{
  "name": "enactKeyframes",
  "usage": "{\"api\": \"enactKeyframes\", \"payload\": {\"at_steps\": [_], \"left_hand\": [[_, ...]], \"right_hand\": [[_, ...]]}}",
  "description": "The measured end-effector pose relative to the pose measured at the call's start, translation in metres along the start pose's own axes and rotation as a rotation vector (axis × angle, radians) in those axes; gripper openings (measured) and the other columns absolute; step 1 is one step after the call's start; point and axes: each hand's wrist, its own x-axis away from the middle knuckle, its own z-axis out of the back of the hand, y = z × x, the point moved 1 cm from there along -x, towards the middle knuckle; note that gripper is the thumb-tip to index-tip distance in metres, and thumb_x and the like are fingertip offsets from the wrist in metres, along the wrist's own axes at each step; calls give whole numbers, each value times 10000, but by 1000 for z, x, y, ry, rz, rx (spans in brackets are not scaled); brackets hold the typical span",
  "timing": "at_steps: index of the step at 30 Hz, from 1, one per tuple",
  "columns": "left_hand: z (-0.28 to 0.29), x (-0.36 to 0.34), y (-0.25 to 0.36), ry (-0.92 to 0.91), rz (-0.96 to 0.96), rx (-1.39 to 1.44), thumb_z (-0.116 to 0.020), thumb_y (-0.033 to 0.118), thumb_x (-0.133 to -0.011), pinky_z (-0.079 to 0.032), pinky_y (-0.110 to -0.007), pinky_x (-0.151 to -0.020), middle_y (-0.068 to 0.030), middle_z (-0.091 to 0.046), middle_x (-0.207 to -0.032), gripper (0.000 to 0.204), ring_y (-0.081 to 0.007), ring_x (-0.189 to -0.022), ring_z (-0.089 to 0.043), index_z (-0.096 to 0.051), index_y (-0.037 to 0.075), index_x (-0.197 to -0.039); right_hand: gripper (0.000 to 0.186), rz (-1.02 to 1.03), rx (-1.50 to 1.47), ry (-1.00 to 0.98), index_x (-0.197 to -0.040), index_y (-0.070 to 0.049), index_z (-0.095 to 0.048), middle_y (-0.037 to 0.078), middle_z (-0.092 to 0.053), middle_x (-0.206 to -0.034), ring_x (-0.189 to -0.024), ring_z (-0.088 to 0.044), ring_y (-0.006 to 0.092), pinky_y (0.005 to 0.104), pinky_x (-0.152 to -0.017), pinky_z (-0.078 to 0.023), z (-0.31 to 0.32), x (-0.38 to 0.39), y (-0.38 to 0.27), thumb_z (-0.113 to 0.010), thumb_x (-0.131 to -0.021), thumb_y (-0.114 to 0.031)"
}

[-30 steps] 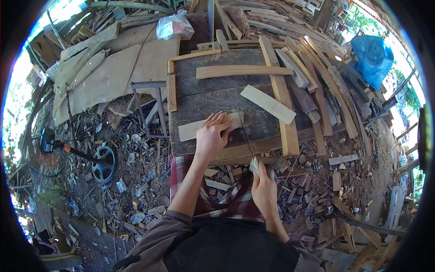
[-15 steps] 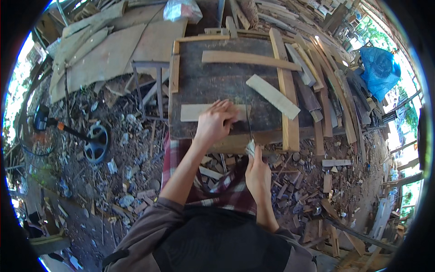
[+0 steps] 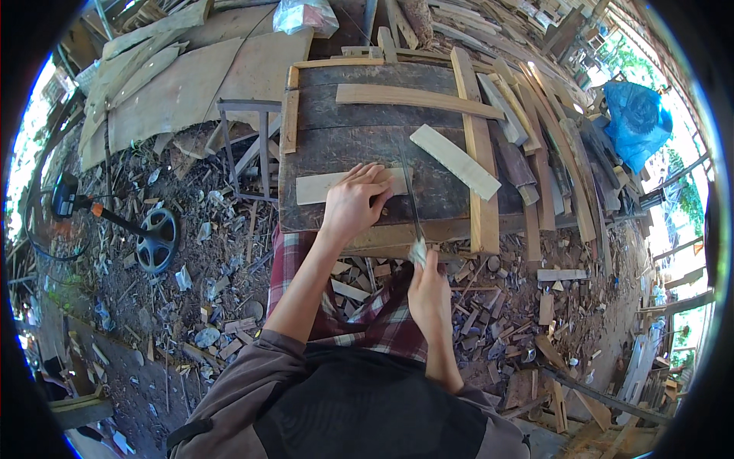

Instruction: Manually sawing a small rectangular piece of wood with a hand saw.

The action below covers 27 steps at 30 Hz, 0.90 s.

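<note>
On the dark, worn wooden worktable point(image 3: 329, 138) lies a short pale board point(image 3: 310, 189), pressed by my left hand point(image 3: 354, 200) with its fingers together over the top. A thin saw blade point(image 3: 411, 199) crosses the board near its right end. My right hand point(image 3: 429, 298) grips the saw’s pale handle point(image 3: 418, 251) just off the table’s front edge. A second pale board point(image 3: 455, 161) lies diagonally to the right, partly on a long upright-running plank point(image 3: 483, 230). A longer strip point(image 3: 407, 98) lies crosswise farther back.
Stacked planks point(image 3: 582, 204) crowd the right, beside a blue plastic sheet point(image 3: 638, 115). A grey metal frame point(image 3: 266, 157) and a black tool with a wheel point(image 3: 158, 241) stand left. Plywood sheets point(image 3: 191, 92) and a plastic bag point(image 3: 304, 17) lie behind; scrap wood litters the ground.
The view has shifted, so the table appears higher. The saw in my right hand moved forward along the cut, then back slightly. My left hand stays on the board.
</note>
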Motion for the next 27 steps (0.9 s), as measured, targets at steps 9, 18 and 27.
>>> {"api": "enactKeyframes", "payload": {"at_steps": [9,18,27], "left_hand": [[-2,-2,-1,3,32,2,-717,184,-818,-481,-376,-1015,-103,-671,-1188,234,-290,-1148,-615,-755,153,-1048],[1,-1,0,-15,2,7,-712,202,-834,-471,-384,-1028,-114,-671,-1193,233,-297,-1150,-613,-751,132,-1053],[-7,-4,-2,22,17,-46,-692,181,-850,-457,-396,-1043,-126,-665,-1200,229,-290,-1168,-602,-748,138,-1068]], "right_hand": [[206,-34,37,-6,-1082,-20,-399,333,-629,-766,-763,-616,519,614,-647,-466,-1,-1,-9,-431,-1008,-209],[220,-5,-6,-21,-1090,-8,-417,335,-635,-794,-782,-618,523,602,-687,-486,-1,6,3,-442,-994,-204],[242,-40,-38,13,-1113,-10,-435,325,-645,-813,-801,-631,512,589,-701,-505,-7,-17,-6,-435,-1001,-225]]}}
